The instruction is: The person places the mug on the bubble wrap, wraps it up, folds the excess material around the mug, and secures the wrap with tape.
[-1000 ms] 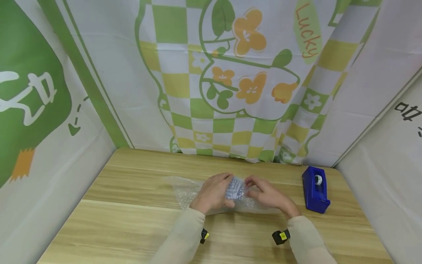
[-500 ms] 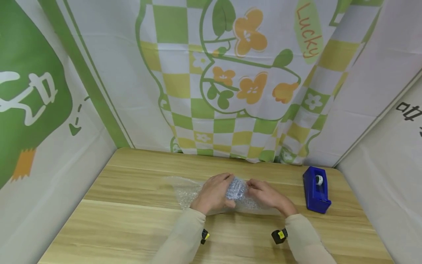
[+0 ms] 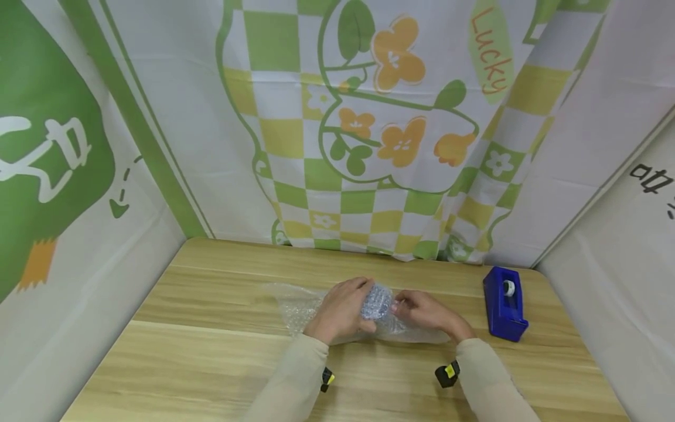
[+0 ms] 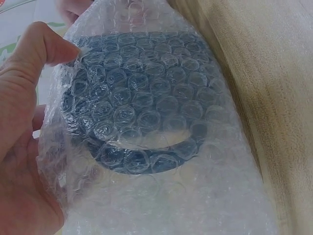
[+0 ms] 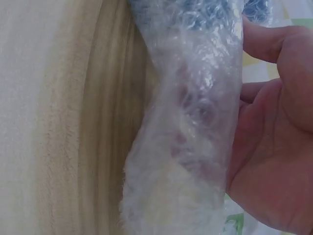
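A blue mug lies on its side, rolled in clear bubble wrap. Its curved handle and dark blue body show through the bubbles in the left wrist view. My left hand grips the wrapped mug from the left, the thumb pressing on the wrap. On the other side, my right hand pinches the film near the mug's end. In the right wrist view, the loose wrap hangs down in front of the right hand, hiding part of its fingers.
A blue tape dispenser with a white-cored roll stands at the table's right side. Wrap ends spread out left and right on the wooden table. A patterned curtain hangs along the back edge.
My right hand, its fingers spread over the wrap at first, has drawn in, shifted slightly right and closed on the film. My left hand keeps its grip on the mug.
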A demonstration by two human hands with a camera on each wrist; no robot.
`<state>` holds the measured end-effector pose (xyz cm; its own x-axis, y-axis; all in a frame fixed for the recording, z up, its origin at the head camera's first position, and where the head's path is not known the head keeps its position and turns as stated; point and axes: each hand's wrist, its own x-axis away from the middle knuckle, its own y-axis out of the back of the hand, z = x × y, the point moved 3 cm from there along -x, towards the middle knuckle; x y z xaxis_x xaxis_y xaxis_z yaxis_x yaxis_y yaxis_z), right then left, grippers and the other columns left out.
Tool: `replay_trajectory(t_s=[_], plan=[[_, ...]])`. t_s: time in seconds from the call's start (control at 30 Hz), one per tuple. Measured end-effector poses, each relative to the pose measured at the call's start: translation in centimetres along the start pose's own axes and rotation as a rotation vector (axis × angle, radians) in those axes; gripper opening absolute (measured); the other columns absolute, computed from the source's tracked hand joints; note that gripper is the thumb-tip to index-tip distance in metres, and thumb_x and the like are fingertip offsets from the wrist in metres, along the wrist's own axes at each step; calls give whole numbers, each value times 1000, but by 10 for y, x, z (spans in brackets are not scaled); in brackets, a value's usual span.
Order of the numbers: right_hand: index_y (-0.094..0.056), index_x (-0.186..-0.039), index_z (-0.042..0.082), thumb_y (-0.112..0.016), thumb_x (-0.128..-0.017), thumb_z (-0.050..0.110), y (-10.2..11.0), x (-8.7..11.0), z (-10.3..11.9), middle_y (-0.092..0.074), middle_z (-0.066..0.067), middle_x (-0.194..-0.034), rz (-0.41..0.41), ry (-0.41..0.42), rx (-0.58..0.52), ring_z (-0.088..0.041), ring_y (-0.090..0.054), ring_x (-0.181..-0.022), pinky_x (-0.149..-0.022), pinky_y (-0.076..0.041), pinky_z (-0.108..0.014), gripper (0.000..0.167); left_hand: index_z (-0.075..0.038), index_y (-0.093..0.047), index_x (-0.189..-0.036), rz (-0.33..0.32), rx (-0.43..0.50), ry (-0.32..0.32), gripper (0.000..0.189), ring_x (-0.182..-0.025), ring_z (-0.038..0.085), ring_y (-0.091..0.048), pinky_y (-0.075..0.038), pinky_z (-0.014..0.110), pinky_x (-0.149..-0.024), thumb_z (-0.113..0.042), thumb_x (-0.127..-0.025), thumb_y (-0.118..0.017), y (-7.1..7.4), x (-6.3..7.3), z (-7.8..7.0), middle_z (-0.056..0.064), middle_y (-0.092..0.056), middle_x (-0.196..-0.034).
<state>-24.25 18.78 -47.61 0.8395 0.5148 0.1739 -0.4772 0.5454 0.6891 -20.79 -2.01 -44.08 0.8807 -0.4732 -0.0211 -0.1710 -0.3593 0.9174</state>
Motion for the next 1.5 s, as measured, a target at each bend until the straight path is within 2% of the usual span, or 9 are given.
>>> replay_trajectory(t_s=[0.1,0.27,0.53,0.8,0.93,1.07,1.17,1.37,1.5], plan=[[-63,-126,-7,-57,-104,32,-1,-1,-5,-68,-15,-112,3,-41,-15,-28,-64,-102,-88,-54,-50,45,-2,-42,-153,0,0,5,93,-144,30,-39,-29,46,-119,-36,-78,-86,0,0,0,13,-43,-156],[-71,-114,-1,-60,-102,40,-3,-4,-14,-70,-8,-102,18,-111,-27,-22,-64,-93,-84,-54,-46,44,-2,-43,-152,-8,-2,4,93,-143,30,-40,-30,47,-119,-36,-78,-87,0,2,1,13,-43,-155],[-68,-100,2,-67,-99,35,-6,-8,-22,-64,-4,-91,-14,-117,-22,-18,-58,-83,-72,-51,-36,33,-2,-43,-152,-15,-25,1,93,-143,30,-40,-30,47,-119,-35,-77,-85,0,2,0,13,-44,-155],[-63,-102,2,-68,-98,32,-3,-9,-14,-61,-8,-95,-1,-194,-66,-22,-56,-86,-74,-49,-37,31,-2,-43,-152,-24,-16,3,92,-143,32,-40,-30,49,-118,-33,-76,-85,2,2,-1,14,-44,-155],[-64,-104,0,-72,-96,29,-2,-11,-11,-63,-8,-97,-23,-226,-41,-21,-59,-87,-76,-52,-39,32,-2,-42,-152,-18,-11,8,91,-143,32,-40,-31,49,-118,-32,-77,-85,1,2,-2,13,-43,-155],[-67,-80,3,-72,-96,28,-1,-12,-7,-54,1,-69,-11,-240,-14,-12,-48,-62,-56,-44,-30,30,-3,-42,-153,-13,-13,12,91,-143,32,-40,-31,50,-118,-33,-78,-85,0,2,-2,13,-43,-155],[-56,-61,11,-71,-97,26,0,-11,-3,-37,5,-54,1,-244,-2,-9,-33,-49,-47,-31,-25,41,-4,-42,-153,-10,-23,14,91,-142,32,-40,-32,50,-117,-34,-79,-85,0,2,-2,12,-43,-155],[-45,-59,16,-70,-96,24,3,-10,8,-33,7,-53,2,-212,30,-8,-29,-48,-46,-27,-23,46,-5,-42,-153,-16,-42,10,91,-141,32,-41,-33,50,-117,-37,-79,-84,-1,1,-1,12,-44,-155],[-47,-61,15,-67,-96,19,5,-10,11,-38,6,-55,10,-208,-64,-8,-35,-48,-46,-32,-23,40,-4,-42,-153,-19,-40,5,92,-141,33,-42,-33,50,-117,-37,-78,-85,-1,2,-1,13,-44,-154]])
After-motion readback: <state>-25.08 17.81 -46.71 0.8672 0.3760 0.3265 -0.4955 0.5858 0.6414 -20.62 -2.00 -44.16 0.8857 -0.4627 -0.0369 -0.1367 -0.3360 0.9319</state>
